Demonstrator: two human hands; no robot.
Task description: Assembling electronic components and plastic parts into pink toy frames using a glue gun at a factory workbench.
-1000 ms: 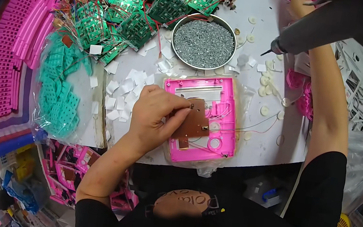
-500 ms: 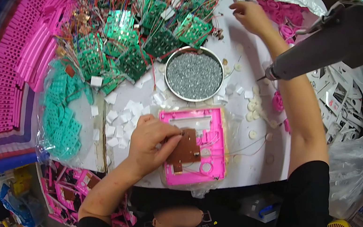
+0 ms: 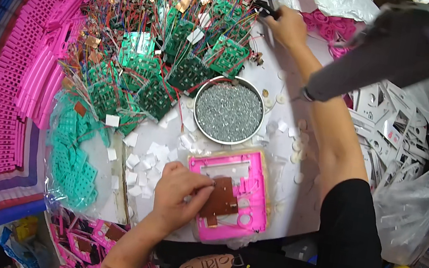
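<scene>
At nine o'clock of the white worktop [image 3: 283, 162], stacks of pink plastic frames [image 3: 20, 86] lie in rows, and just inward of them a heap of teal keypad mats [image 3: 73, 159] sits in a clear bag. Toward eleven and twelve o'clock spreads a tangle of green circuit boards [image 3: 169, 65] with coloured wires. Small white paper squares [image 3: 146, 159] are scattered between the mats and the centre. Near six o'clock the left hand [image 3: 180, 190] rests with its fingers together, pinching the left edge of a brown circuit board [image 3: 222, 198] that lies inside a pink plastic casing [image 3: 232, 196]. Just above the casing, at the centre, stands a round metal bowl of small screws [image 3: 228, 111]. At one o'clock the right hand [image 3: 286, 26] is stretched far out, closed on a small dark tool [image 3: 265, 8] beside the wire pile. A grey, blurred power screwdriver [image 3: 383, 60] hangs at two o'clock, with white printed cards [image 3: 394, 134] heaped at three o'clock.
</scene>
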